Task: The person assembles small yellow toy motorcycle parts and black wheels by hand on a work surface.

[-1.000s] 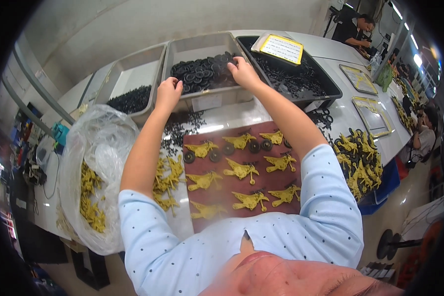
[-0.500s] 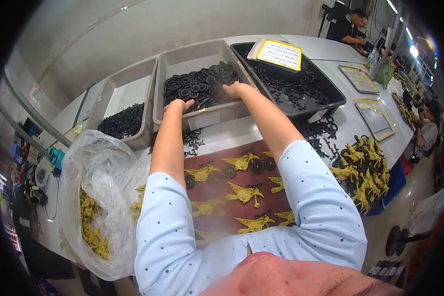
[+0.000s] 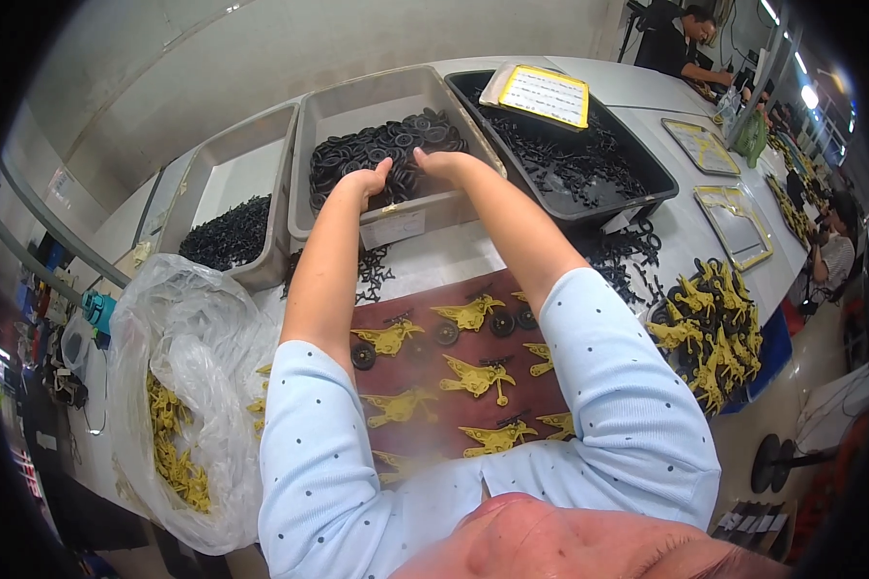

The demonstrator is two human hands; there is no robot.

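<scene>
Both my hands are down in the middle grey bin (image 3: 304, 183), among a heap of small black wheels (image 3: 348, 154). My left hand (image 3: 369, 180) is at the near side of the heap with its thumb stretched up; the other fingers are sunk out of sight in the wheels. A short gap to the right, my right hand (image 3: 441, 166) faces it, thumb also raised and apart, remaining fingers hidden by the hand and wheels. Several wheels lie between the two palms. Below my arms, rows of yellow toy-like parts (image 3: 475, 376), some with black wheels beside them, rest on a dark red mat (image 3: 434, 349).
A grey bin of small black pieces (image 3: 227, 234) stands left, a black bin (image 3: 661, 188) right with a yellow-framed sheet (image 3: 547, 95) on its edge. A clear plastic bag (image 3: 232, 386) holds yellow parts. Yellow-and-black assemblies (image 3: 710, 338) pile up at right. A co-worker (image 3: 681, 43) sits beyond.
My hands have come closer together within the wheel bin. The left one moved right and up, the right one slightly left. The view has shifted a little.
</scene>
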